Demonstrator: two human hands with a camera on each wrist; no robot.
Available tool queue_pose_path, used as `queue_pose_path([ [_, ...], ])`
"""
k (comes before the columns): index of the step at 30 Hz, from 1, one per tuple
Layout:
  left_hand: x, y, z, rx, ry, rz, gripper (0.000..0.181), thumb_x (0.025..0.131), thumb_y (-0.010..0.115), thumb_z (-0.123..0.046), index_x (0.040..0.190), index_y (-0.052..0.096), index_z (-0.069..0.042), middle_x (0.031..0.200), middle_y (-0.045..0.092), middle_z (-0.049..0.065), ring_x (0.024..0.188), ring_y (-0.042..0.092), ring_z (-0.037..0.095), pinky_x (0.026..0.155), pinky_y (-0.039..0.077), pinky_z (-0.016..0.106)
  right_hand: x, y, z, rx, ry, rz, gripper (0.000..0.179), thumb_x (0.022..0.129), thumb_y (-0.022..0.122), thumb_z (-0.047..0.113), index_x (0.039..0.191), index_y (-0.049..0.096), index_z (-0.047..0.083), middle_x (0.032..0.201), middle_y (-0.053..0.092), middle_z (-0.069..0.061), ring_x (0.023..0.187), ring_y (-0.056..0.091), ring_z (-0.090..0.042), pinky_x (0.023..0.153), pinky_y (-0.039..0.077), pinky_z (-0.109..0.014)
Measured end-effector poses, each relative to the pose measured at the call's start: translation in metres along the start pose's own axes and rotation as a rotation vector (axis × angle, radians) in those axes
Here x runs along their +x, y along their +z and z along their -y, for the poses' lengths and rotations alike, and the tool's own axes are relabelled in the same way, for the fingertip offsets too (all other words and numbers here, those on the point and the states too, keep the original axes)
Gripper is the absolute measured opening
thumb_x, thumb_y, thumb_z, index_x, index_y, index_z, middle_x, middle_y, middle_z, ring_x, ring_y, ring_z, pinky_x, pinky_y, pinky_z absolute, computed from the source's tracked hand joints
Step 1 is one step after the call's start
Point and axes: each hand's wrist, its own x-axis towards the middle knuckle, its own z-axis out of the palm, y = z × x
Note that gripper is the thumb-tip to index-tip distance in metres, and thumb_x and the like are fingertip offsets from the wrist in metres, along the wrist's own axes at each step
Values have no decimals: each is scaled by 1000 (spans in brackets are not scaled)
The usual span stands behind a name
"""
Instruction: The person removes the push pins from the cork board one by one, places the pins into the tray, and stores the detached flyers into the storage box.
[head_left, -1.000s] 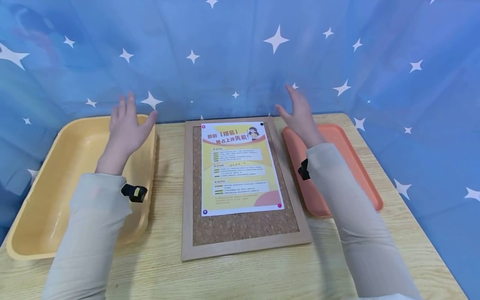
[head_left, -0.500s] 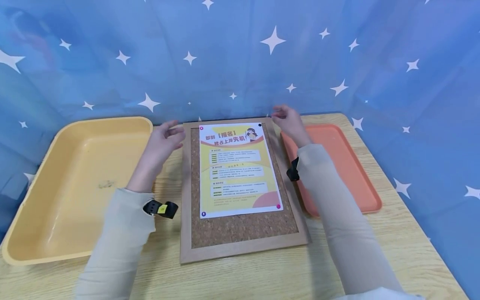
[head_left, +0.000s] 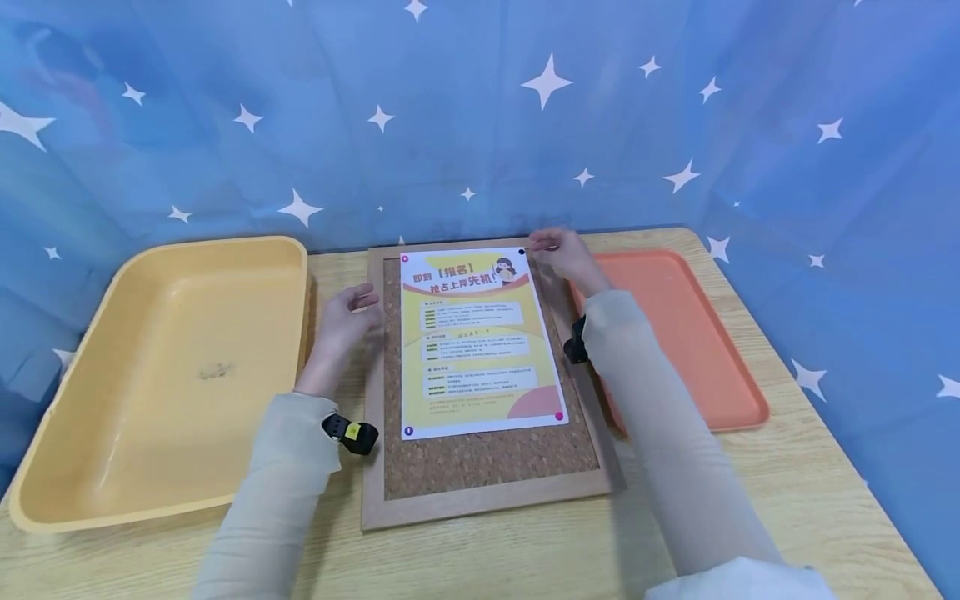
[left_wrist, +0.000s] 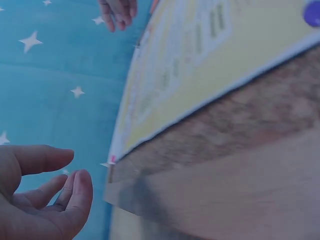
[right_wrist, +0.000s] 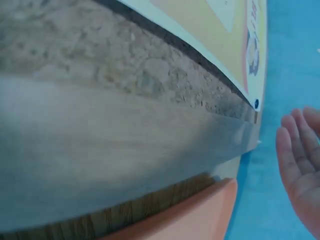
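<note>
A framed cork board [head_left: 487, 462] lies on the table, with a yellow and white printed poster [head_left: 472, 333] on it. Coloured pushpins [head_left: 558, 416] sit at the poster's corners; the top right one is black. My left hand [head_left: 347, 325] hovers at the frame's left edge, thumb and fingers loosely bent and apart, as the left wrist view shows with nothing between them. Near the board's top right corner is my right hand [head_left: 564, 257], its fingertips close to the black pin in the head view. In the right wrist view its fingers [right_wrist: 295, 145] are extended and hold nothing.
A deep yellow basin [head_left: 180, 367] stands to the left of the board. On the right lies a shallow orange tray [head_left: 682, 333], partly under the right forearm. Behind the wooden table [head_left: 495, 558] hangs a blue curtain [head_left: 450, 108] with white stars.
Both hands came down and inward toward the board, the left from over the yellow basin, the right from above the orange tray. Their spread fingers have drawn closer together.
</note>
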Motion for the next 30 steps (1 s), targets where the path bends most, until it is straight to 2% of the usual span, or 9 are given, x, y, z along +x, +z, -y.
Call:
queue_pose_path([
  [3,2,2,6,-6,-26,-14,55,94,48,-2,148,33,-7,145,44,16,131,46,30,107,43,41,28,5,-22,-36,-30,8,39,98,51,17,137,51,16,135,55,-8,123,51,-24,98,48,-40],
  [6,4,3,10,-7,-37,-13,57,92,46,4,147,35,-7,145,44,15,131,45,29,105,44,40,56,9,-45,-94,-25,17,39,97,52,19,136,51,23,136,54,-3,123,52,-20,96,49,-38],
  [7,4,4,10,-6,-40,-11,58,91,45,6,147,35,-7,145,44,15,131,45,29,104,45,40,60,11,-47,-118,-17,22,39,97,51,17,136,51,23,137,53,-4,123,51,-20,97,49,-39],
  [10,5,7,12,3,-70,-8,61,89,46,8,147,35,-9,146,43,13,130,44,29,103,46,40,47,10,-34,-136,10,73,46,96,50,9,141,46,19,142,48,-7,129,46,-25,102,45,-42],
  [13,8,10,15,6,-91,-21,63,88,49,9,147,36,-10,146,44,13,131,44,28,106,44,39,26,7,-14,-131,21,132,53,94,49,2,145,40,13,147,42,-12,135,39,-30,108,40,-46],
  [16,12,12,18,-2,-95,-28,64,86,50,11,146,38,-9,145,44,13,131,43,28,108,43,39,19,7,-5,-129,36,177,55,95,47,2,148,36,12,151,37,-12,139,34,-29,111,37,-46],
  [22,20,15,24,-48,-77,-57,65,83,51,15,144,39,-5,143,46,16,129,46,28,107,44,39,25,9,-3,-127,25,216,55,95,46,-1,148,32,6,151,35,-17,139,33,-31,111,37,-45],
  [30,20,17,24,-37,-82,-123,66,83,54,14,144,39,-5,144,45,15,129,43,29,109,42,39,31,11,-6,-119,11,224,57,95,45,-3,149,30,5,148,36,-19,135,36,-32,110,38,-45],
])
